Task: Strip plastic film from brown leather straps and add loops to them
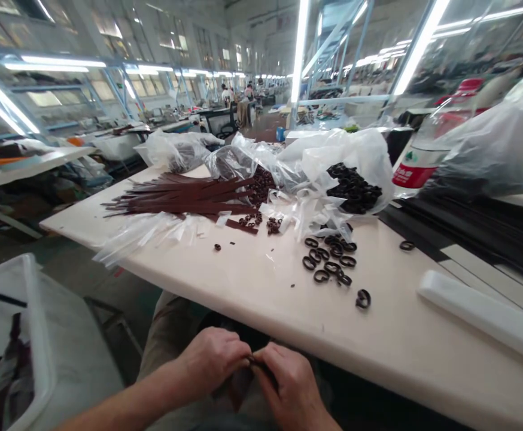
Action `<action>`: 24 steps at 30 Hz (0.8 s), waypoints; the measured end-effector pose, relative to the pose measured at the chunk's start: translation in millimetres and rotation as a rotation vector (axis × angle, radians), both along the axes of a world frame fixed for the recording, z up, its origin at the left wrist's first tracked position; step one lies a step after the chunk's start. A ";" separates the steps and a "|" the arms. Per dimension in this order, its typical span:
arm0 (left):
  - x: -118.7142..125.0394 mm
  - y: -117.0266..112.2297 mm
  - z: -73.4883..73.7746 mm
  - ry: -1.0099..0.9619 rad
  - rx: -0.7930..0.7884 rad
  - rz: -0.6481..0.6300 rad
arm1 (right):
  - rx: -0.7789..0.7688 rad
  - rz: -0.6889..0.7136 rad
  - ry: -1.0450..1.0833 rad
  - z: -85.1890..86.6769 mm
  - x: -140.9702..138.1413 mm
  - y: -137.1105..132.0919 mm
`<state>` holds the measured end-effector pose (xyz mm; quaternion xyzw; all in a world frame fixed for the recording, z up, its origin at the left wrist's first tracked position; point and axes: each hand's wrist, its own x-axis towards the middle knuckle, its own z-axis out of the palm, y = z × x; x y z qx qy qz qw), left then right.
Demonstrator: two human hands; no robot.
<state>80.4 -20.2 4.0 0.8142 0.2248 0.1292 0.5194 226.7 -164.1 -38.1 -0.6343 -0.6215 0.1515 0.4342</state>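
My left hand point(210, 359) and my right hand point(286, 383) meet over my lap, below the near edge of the pale table point(265, 287). Both are closed in a pinch on a dark brown strap point(239, 389) that hangs down between them, with a small dark loop at the fingertips. On the table lie a bundle of brown straps point(176, 197), loose dark oval loops point(328, 263), and small brown loops point(273, 224). Open plastic bags hold more black loops point(353, 188) and brown loops point(261, 182).
A white bin point(32, 335) with dark straps inside stands at my left. A white bar point(481, 314) lies on the table's right side, with black strips point(477, 230) beyond it. A bottle with a red label point(427, 155) and a large plastic bag point(499, 143) stand at the back right. People work far off.
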 end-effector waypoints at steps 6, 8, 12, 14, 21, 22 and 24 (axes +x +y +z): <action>13.7 24.7 22.3 0.156 0.335 -0.207 | -0.123 0.001 0.125 -6.4 10.9 -3.8; 17.7 50.3 32.1 0.151 0.395 -0.048 | -0.184 -0.022 0.135 -15.5 13.6 -7.5; 23.9 115.9 42.0 0.182 0.653 0.294 | -0.281 -0.022 0.158 -35.9 11.5 -17.3; 27.2 143.2 38.8 0.232 0.748 0.339 | -0.298 -0.018 0.157 -41.9 7.9 -21.1; 41.9 179.2 15.4 0.332 0.753 0.164 | -0.301 -0.023 0.208 -34.6 6.0 -24.3; 43.2 178.7 14.8 0.313 0.730 0.195 | -0.294 -0.031 0.217 -30.9 7.8 -24.6; 44.5 172.6 15.9 0.236 0.609 0.304 | -0.275 -0.051 0.230 -21.2 11.9 -25.2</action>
